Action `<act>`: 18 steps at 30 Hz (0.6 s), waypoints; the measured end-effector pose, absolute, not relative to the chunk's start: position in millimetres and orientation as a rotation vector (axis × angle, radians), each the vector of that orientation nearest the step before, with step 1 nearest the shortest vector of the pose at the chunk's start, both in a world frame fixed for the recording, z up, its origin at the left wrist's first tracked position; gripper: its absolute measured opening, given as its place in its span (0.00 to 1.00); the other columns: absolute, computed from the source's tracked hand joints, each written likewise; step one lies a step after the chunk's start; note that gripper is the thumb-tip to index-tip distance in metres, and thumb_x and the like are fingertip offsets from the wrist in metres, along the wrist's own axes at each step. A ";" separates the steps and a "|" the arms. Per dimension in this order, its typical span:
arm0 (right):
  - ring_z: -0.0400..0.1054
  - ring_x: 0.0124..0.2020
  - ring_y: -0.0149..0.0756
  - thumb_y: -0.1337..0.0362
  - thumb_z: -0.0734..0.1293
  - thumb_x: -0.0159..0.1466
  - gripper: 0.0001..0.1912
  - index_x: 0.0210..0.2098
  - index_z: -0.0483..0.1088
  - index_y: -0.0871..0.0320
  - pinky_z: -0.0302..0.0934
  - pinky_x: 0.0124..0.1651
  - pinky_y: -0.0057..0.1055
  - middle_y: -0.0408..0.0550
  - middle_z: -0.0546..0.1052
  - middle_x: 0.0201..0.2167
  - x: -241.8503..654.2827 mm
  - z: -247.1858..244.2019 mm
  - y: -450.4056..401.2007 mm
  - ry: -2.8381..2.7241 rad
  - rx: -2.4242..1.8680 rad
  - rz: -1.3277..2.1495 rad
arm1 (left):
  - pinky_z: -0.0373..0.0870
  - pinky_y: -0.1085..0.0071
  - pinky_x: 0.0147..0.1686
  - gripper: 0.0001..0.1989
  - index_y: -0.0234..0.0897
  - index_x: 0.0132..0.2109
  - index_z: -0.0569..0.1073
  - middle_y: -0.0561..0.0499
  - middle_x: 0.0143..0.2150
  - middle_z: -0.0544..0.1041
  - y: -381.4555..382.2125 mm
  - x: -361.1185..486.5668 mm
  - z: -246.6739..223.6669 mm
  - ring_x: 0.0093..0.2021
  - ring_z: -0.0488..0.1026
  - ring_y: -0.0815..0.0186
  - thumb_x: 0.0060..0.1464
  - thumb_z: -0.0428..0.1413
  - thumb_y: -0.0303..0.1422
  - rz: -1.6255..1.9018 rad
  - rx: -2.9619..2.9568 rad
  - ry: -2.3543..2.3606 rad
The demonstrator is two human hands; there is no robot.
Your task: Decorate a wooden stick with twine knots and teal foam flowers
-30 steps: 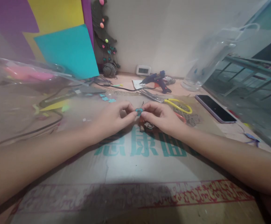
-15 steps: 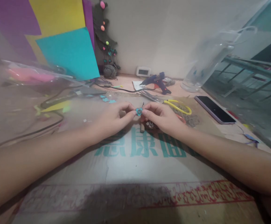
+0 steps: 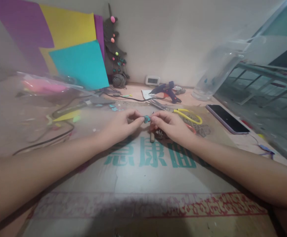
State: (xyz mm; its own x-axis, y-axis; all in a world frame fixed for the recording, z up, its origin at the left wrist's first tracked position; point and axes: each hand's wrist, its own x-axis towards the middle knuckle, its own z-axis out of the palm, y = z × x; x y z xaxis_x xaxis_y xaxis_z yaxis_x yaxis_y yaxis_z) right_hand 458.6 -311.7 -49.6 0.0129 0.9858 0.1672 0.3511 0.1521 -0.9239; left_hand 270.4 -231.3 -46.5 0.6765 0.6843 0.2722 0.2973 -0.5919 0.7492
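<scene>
Between my two hands, above the cardboard sheet (image 3: 143,182), is a small blue flower (image 3: 146,119) that looks like cut foam or paper. My left hand (image 3: 127,126) pinches its left edge between thumb and forefinger. On the other side, the thumb and fingers of my right hand (image 3: 170,124) are closed at its right edge. The flower is tilted, so its face shows only in part. Below my right fingers is a short brown wooden-looking handle (image 3: 152,137); its other end is hidden. Small blue cut-outs (image 3: 115,108) lie beyond my left hand.
Scissors with yellow handles (image 3: 188,116) and a glue gun (image 3: 166,91) lie behind my right hand. To the right are a phone (image 3: 227,119) and a clear plastic jug (image 3: 209,79). A black cable (image 3: 46,140) curves at left. Coloured sheets (image 3: 81,65) lean against the wall.
The flower has turned from facing me to a more tilted angle between my fingertips. The whole view has shifted slightly; my hands stay close together.
</scene>
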 end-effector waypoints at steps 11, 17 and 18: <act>0.69 0.26 0.27 0.60 0.67 0.64 0.08 0.33 0.66 0.58 0.62 0.29 0.24 0.41 0.74 0.26 457.4 -49.6 -310.8 -1.458 -1.340 0.909 | 0.69 0.69 0.42 0.16 0.37 0.40 0.75 0.50 0.38 0.80 -229.5 270.2 -48.5 0.40 0.75 0.63 0.66 0.49 0.43 0.679 2.128 0.637; 0.68 0.25 0.29 0.59 0.65 0.64 0.08 0.33 0.66 0.57 0.61 0.29 0.25 0.41 0.74 0.26 458.8 -54.1 -307.7 -1.451 -1.351 0.923 | 0.68 0.71 0.38 0.12 0.35 0.37 0.75 0.51 0.35 0.78 -225.8 275.0 -56.7 0.36 0.74 0.64 0.61 0.53 0.39 0.680 2.104 0.622; 0.68 0.26 0.29 0.58 0.65 0.63 0.08 0.33 0.67 0.57 0.61 0.29 0.25 0.42 0.74 0.26 459.2 -54.4 -307.4 -1.454 -1.350 0.924 | 0.67 0.71 0.37 0.11 0.35 0.37 0.75 0.52 0.34 0.78 -225.6 275.6 -57.6 0.36 0.73 0.64 0.61 0.53 0.38 0.679 2.109 0.632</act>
